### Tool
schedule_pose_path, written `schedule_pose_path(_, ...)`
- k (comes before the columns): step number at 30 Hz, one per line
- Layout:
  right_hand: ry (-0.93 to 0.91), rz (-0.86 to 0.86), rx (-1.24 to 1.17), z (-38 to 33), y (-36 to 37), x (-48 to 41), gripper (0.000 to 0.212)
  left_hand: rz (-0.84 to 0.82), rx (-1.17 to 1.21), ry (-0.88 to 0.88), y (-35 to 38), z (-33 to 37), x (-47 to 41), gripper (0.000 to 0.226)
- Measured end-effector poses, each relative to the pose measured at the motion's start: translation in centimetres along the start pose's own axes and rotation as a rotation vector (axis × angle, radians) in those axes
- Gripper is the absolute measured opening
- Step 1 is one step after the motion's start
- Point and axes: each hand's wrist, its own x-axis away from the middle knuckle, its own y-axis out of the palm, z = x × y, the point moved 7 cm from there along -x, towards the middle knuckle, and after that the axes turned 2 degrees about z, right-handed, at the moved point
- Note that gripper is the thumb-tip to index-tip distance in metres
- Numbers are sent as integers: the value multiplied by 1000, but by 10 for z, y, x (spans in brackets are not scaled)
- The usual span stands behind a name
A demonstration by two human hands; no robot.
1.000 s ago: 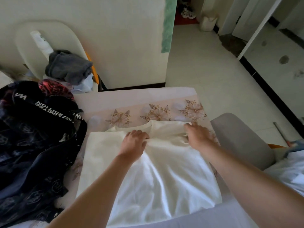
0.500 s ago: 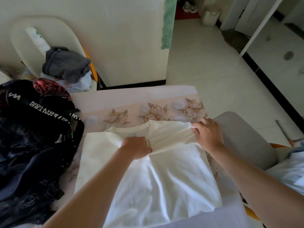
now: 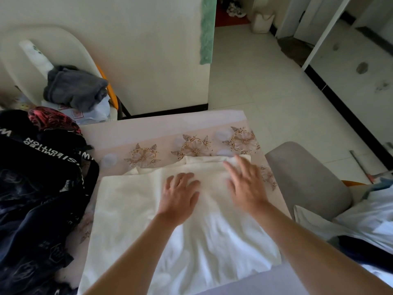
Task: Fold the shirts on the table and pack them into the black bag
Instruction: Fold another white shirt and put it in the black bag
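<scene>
A cream-white shirt (image 3: 127,209) lies spread on the table (image 3: 148,133), its upper part folded down over the body. My left hand (image 3: 180,196) rests flat on the middle of the shirt with fingers spread. My right hand (image 3: 244,184) lies flat on the folded upper right part, slightly blurred, fingers apart. Neither hand grips the cloth. The black bag (image 3: 38,188) with white lettering sits slumped on the table's left side, touching the shirt's left edge.
A grey chair back (image 3: 306,179) stands close at the table's right, with white and dark cloth (image 3: 361,222) beyond it. A white chair (image 3: 25,60) holding a grey garment (image 3: 74,88) stands behind the bag. Tiled floor (image 3: 265,86) lies past the table's far edge.
Both hands held the shirt's upper edge and brought it down toward me. They have let go and now lie flat and open on the folded cloth.
</scene>
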Motion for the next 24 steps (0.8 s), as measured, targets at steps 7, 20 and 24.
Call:
schedule_pose_path(7, -14, -456, 91, 2, 40, 5, 67, -76, -19, -237, 4, -62, 10, 66)
schedule_pose_path(20, -11, -528, 133, -35, 65, -5, 69, -98, -82, -264, -43, -174, 20, 22)
schedule_pose_path(24, 18, -540, 178, -34, 61, -10, 73, -97, -235, -184, -46, -189, 29, 33)
